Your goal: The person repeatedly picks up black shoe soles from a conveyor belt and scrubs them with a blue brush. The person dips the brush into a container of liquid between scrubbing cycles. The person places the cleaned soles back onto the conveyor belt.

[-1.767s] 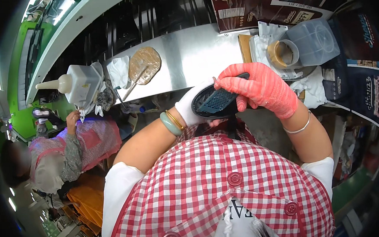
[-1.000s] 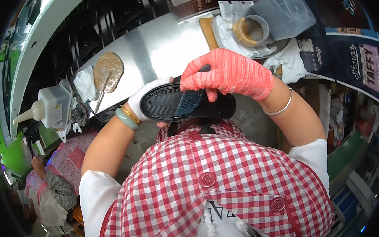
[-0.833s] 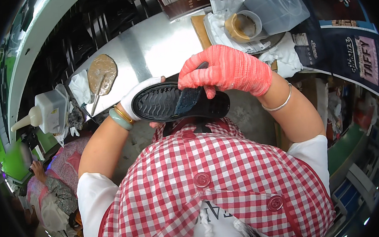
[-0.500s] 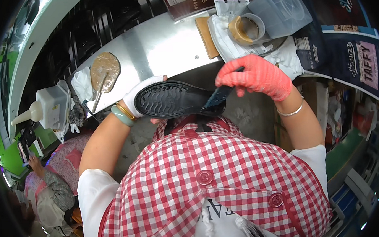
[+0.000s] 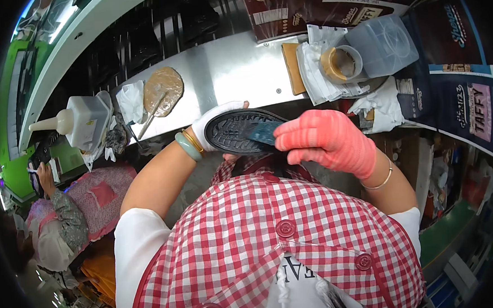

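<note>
My left hand [image 5: 201,127], in a white glove, grips a black shoe sole [image 5: 229,133] by its left end. The sole lies level in front of my checked apron, its grooved inner face turned up. In a coral knit glove, my right hand [image 5: 327,140] is closed around a brush with blue bristles [image 5: 262,133]. The bristles rest on the middle of the sole. My right fingers hide the brush's handle and the sole's right end.
Across the metal bench [image 5: 236,70] lie a round brown wrapped pad [image 5: 166,85] with a thin stick on it, a tan block [image 5: 294,69], an open cup [image 5: 354,65] and a clear plastic container [image 5: 384,44]. At left are a white spouted bottle [image 5: 81,122] and another person [image 5: 64,221].
The brush has moved left along the sole, from its right end to its middle. My right hand now covers that end. The whole view has shifted, moving the bench rightward in the picture.
</note>
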Action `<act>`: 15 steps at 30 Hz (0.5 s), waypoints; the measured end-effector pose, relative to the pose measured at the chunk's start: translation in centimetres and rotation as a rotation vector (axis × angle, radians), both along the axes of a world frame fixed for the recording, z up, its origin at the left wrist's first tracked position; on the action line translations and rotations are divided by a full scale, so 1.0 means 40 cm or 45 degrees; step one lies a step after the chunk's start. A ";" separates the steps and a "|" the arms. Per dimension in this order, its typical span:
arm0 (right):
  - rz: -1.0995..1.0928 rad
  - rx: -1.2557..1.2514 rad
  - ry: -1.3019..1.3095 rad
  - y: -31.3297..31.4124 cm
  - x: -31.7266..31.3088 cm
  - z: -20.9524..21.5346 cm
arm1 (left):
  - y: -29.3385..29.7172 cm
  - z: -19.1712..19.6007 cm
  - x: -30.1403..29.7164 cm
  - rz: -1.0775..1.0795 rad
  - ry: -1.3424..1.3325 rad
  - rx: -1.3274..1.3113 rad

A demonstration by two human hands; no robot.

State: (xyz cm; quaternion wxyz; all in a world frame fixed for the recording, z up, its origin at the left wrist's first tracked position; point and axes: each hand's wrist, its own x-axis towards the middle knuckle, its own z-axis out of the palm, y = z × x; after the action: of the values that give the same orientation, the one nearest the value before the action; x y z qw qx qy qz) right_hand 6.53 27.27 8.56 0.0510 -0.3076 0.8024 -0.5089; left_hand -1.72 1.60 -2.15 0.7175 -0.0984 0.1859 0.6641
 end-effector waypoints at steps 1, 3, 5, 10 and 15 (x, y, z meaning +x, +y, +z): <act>0.000 0.036 -0.003 0.019 0.003 0.014 | -0.008 0.004 -0.002 0.031 -0.001 0.024; -0.045 0.017 -0.034 0.049 0.013 0.030 | -0.017 0.015 0.001 0.104 -0.009 0.035; -0.179 -0.064 0.078 0.060 0.012 0.045 | -0.019 0.029 0.020 0.268 0.165 -0.144; -0.860 -0.673 -0.097 0.035 0.054 0.031 | -0.070 0.052 0.075 0.605 0.268 -0.133; -1.194 -0.832 0.170 0.016 0.047 -0.007 | -0.169 0.190 0.068 0.979 0.386 -0.059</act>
State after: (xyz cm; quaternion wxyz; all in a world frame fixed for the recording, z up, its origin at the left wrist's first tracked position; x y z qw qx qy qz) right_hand 8.43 27.89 8.28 -0.3285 0.0497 0.6555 -0.6781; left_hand 1.02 -5.14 5.44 0.3793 -0.0779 0.2542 0.8863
